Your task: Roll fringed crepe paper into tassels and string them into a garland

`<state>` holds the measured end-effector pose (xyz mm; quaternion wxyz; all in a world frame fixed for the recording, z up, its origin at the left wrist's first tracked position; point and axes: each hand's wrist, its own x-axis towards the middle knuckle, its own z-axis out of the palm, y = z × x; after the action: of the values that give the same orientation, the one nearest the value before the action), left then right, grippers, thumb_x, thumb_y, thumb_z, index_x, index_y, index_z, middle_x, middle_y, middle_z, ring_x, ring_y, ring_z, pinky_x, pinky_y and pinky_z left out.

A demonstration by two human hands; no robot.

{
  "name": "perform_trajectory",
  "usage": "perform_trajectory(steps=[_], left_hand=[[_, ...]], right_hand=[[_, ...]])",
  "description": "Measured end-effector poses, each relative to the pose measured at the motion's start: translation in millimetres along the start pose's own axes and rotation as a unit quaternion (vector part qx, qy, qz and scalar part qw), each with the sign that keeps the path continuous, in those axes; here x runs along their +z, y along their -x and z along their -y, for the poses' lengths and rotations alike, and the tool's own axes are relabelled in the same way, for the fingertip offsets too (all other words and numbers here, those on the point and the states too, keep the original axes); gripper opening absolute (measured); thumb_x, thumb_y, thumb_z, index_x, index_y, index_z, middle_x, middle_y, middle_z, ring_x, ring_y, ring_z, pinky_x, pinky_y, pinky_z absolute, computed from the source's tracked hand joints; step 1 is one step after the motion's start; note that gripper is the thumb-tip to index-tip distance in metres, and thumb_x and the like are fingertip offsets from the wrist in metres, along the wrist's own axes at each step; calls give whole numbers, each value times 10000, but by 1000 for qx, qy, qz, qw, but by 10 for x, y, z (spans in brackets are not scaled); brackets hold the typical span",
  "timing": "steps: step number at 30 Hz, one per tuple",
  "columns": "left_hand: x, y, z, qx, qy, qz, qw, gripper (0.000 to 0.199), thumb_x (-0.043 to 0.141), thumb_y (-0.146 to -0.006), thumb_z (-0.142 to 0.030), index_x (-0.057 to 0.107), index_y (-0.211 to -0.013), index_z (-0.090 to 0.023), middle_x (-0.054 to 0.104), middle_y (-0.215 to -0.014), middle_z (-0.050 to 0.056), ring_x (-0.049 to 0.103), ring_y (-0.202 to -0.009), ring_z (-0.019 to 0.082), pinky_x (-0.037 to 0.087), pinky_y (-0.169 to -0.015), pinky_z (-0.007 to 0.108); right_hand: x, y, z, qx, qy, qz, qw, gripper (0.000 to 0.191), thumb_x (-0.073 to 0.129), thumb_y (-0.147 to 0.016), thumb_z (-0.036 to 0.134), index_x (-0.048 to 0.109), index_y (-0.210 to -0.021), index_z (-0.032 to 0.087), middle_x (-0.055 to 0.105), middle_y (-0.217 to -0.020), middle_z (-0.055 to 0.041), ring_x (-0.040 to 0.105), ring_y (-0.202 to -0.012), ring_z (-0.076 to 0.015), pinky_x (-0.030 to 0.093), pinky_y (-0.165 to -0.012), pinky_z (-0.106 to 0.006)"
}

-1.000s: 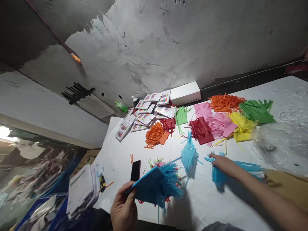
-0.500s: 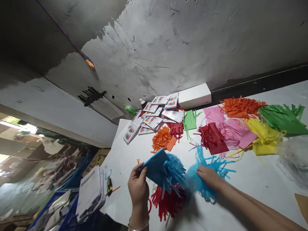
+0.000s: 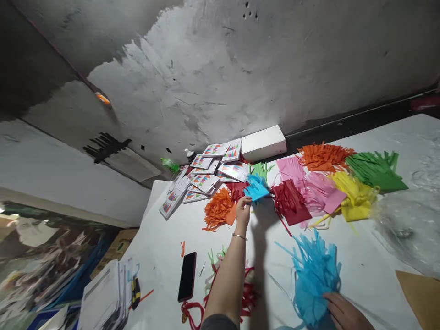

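My left hand (image 3: 243, 204) reaches far over the table with its fingers closed on the edge of a small blue fringed paper bundle (image 3: 256, 188). That bundle is between the orange fringed bundle (image 3: 218, 209) and the dark red one (image 3: 290, 201), over a green one (image 3: 260, 169). Near the front right, my right hand (image 3: 343, 309) grips the lower edge of a larger light-blue fringed paper bundle (image 3: 311, 279), whose strips fan out away from me. The right fingertips are partly hidden. Beneath my left forearm lies a red fringed bundle (image 3: 248, 293), mostly covered by the arm.
Printed packets (image 3: 206, 183) pile up by a white box (image 3: 264, 143) along the wall. Pink (image 3: 319, 192), yellow (image 3: 355, 197), green and orange bundles lie at right, near clear plastic (image 3: 409, 224). A phone (image 3: 187, 276) and a yellow-black cutter (image 3: 135, 293) lie at left.
My left hand has carried the small blue bundle away from me to the row of coloured bundles. My right hand has moved nearer to me with the larger blue bundle. The phone has come into sight.
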<state>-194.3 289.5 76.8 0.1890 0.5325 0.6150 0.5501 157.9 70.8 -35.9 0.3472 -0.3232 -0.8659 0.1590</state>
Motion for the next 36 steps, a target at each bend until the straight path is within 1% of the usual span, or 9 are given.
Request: perform_trajectory(steps=[5, 12, 15, 18, 23, 27, 31, 33, 36], left_hand=[[161, 862, 111, -43, -46, 153, 986, 161, 639, -811, -264, 679, -931, -165, 645, -1063, 129, 592, -1080, 277, 430, -989, 518], [-32, 2308, -637, 67, -63, 410, 908, 511, 753, -749, -369, 627, -1231, -258, 612, -1282, 122, 556, -1178, 290, 451, -1001, 478], [-108, 2504, -712, 82, -124, 316, 937, 191, 608, -843, -220, 713, -1001, -248, 712, -1009, 81, 633, -976, 246, 483, -917, 452], [-207, 2393, -596, 29, -150, 161, 975, 185, 513, -884, -185, 696, -891, -209, 708, -859, 71, 650, -836, 224, 520, -799, 403], [-375, 2021, -448, 19, -172, 36, 984, 225, 449, -935, -239, 662, -975, -181, 681, -967, 115, 628, -940, 255, 499, -878, 461], [-328, 2112, -608, 54, -188, 47, 979, 344, 577, -883, -277, 595, -1214, -187, 598, -1255, 163, 534, -1207, 312, 417, -1022, 532], [-102, 2622, -909, 170, -205, 215, 940, 731, 718, -790, -427, 413, -1421, -221, 448, -1454, 190, 378, -1372, 370, 274, -1117, 625], [35, 2854, -1023, 195, -199, 292, 915, 670, 726, -786, -368, 458, -1387, -244, 565, -1347, 162, 448, -1316, 366, 217, -1126, 662], [189, 3008, -1112, 178, -196, 285, 921, 397, 545, -841, -84, 597, -1194, -258, 713, -997, 75, 626, -1031, 272, 269, -1097, 641]], right_hand=[[-192, -227, 157, 30, 12, -33, 999, 283, 454, -880, 88, 680, -986, 222, 742, -1000, -79, 727, -900, -220, 622, -798, -301], [-255, -398, 298, 74, -12, -28, 997, 280, 437, -903, 71, 668, -990, 202, 716, -983, -92, 692, -908, -223, 602, -797, -357], [-239, -434, 377, 89, -13, -35, 995, 270, 462, -910, 89, 681, -1008, 213, 673, -1149, -116, 648, -1048, -249, 572, -864, -410], [-297, -441, 431, 102, -6, -48, 994, 245, 492, -922, 130, 703, -991, 236, 613, -1270, -120, 595, -1141, -280, 532, -904, -461], [-473, -332, 449, 116, 13, -75, 990, 216, 497, -953, 183, 702, -1004, 225, 703, -974, -85, 648, -899, -243, 525, -806, -422], [-566, -229, 459, 128, 23, -95, 987, 205, 484, -964, 204, 686, -999, 209, 702, -860, -66, 645, -821, -228, 512, -774, -394], [-610, -184, 525, 142, 25, -102, 984, 205, 473, -959, 210, 674, -993, 218, 696, -875, -64, 644, -855, -231, 503, -805, -394], [-622, -175, 568, 144, 19, -94, 985, 225, 453, -958, 208, 673, -997, 227, 692, -884, -61, 638, -880, -231, 498, -830, -390], [-627, -158, 598, 158, 10, -71, 985, 241, 474, -931, 206, 667, -1074, 225, 688, -940, -72, 623, -920, -247, 464, -885, -418]])
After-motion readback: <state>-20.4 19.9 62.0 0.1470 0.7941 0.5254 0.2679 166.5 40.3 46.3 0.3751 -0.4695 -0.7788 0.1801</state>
